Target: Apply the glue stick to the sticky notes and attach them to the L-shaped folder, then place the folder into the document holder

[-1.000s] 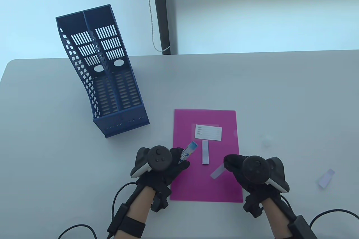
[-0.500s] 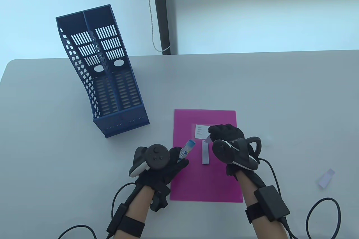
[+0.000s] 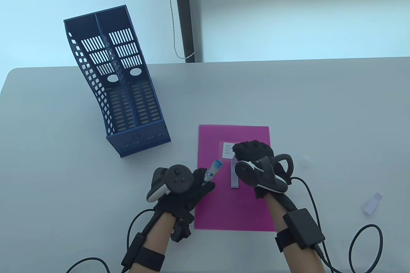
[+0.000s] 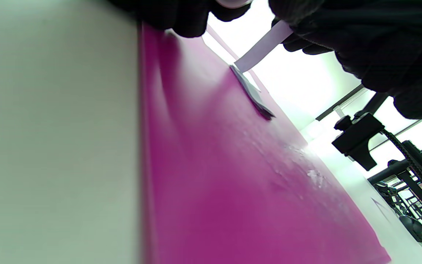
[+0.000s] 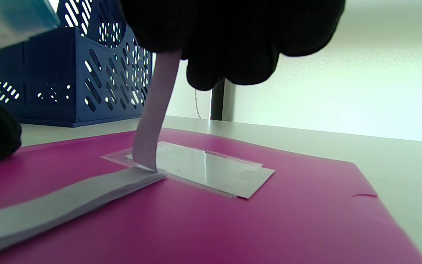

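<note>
A magenta L-shaped folder [image 3: 237, 202] lies flat on the table with a white label [image 3: 226, 150] on it. My left hand [image 3: 206, 183] grips a blue-and-white glue stick [image 3: 214, 169] at the folder's left edge. A pale lilac sticky-note pad [image 3: 234, 179] lies on the folder. My right hand [image 3: 238, 154] hovers over the pad's far end and pinches a single sticky note [image 5: 156, 117]. The note hangs down and its lower end touches the pad [image 5: 68, 205] beside the label [image 5: 211, 170]. In the left wrist view the note [image 4: 262, 46] slants from the right hand [image 4: 361, 44] down to the pad [image 4: 253, 95].
A blue two-slot document holder [image 3: 118, 84] stands at the back left of the folder, its open top facing up. One loose sticky note [image 3: 373, 203] lies far right on the table. A small translucent cap [image 3: 304, 159] sits just right of the folder.
My right hand carried the note from the folder's lower right up and left to the pad's far end, then edged slightly left. The left hand with the glue stick barely moved.
</note>
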`<state>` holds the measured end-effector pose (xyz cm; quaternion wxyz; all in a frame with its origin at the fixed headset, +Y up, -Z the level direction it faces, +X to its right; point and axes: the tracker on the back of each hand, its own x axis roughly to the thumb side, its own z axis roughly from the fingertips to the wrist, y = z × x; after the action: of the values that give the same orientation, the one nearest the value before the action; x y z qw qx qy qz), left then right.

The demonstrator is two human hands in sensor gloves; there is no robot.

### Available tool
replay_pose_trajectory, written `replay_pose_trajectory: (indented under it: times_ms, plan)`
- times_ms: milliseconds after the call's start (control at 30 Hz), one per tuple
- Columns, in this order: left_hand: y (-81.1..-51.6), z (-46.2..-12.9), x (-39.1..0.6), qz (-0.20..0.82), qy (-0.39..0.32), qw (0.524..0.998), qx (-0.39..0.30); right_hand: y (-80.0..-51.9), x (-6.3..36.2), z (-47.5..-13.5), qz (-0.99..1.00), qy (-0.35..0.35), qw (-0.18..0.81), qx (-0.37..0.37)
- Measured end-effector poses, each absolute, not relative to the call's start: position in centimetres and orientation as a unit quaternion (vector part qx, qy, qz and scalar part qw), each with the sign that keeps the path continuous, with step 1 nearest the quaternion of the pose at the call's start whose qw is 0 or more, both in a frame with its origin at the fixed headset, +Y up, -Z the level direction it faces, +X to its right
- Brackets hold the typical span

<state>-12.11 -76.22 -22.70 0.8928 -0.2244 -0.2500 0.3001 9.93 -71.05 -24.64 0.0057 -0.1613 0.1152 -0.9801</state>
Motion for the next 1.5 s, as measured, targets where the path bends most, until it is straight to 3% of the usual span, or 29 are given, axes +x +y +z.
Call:
replay_pose_trajectory:
  times_ms: [800,900,1367,1500]
  plan:
    - [-76.3,-22.7,-12.1,0.299,-0.250,0.893,-0.224,-72.7,8.4,-22.5,-0.969,0.078,0.064,-0.227]
    - [-76.2,-22.7,-12.2,0.300,-0.249,0.893,-0.225,-73.1,8.1,-22.0,-0.972,0.035,0.053,-0.225]
    - [-76.3,-22.7,-12.2,0.299,-0.250,0.893,-0.225,-74.2,8.5,-21.2,-0.976,-0.006,0.013,-0.219]
    - [-76.3,-22.7,-12.2,0.299,-0.250,0.893,-0.225,-74.0,9.6,-21.6,-0.970,-0.100,-0.046,-0.218]
